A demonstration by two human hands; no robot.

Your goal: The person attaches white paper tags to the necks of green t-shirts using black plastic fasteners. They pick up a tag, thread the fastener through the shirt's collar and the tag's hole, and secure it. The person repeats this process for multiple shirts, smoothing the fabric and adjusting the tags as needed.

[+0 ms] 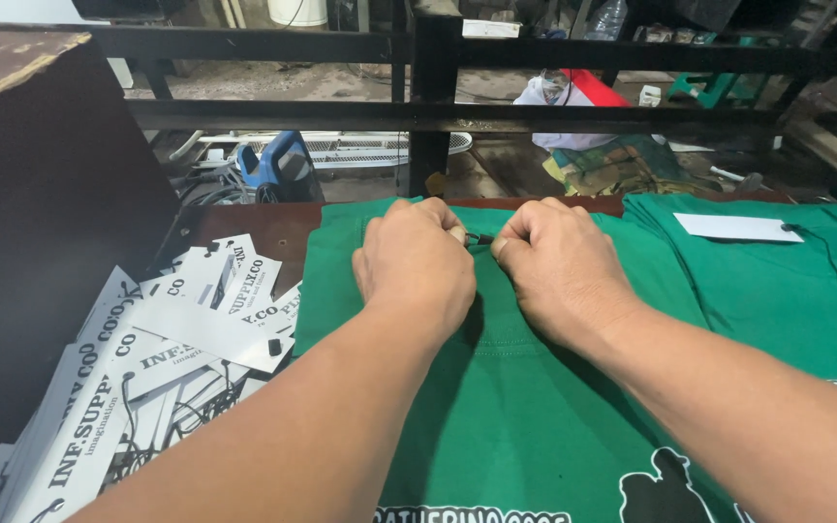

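Note:
A green t-shirt [525, 407] lies flat in front of me with its collar toward the far table edge. My left hand [414, 261] and my right hand [559, 266] rest on the collar area, fingers curled. Between the fingertips of both hands runs a thin black string [480, 238], pinched from each side. The fingertips themselves are mostly hidden by the knuckles.
A heap of white paper hang tags [147, 358] with black strings lies at the left. A second green shirt [787, 281] with one white tag [736, 227] lies at the right. A black metal rail [418, 107] crosses behind the table; a dark box [41, 194] stands at the left.

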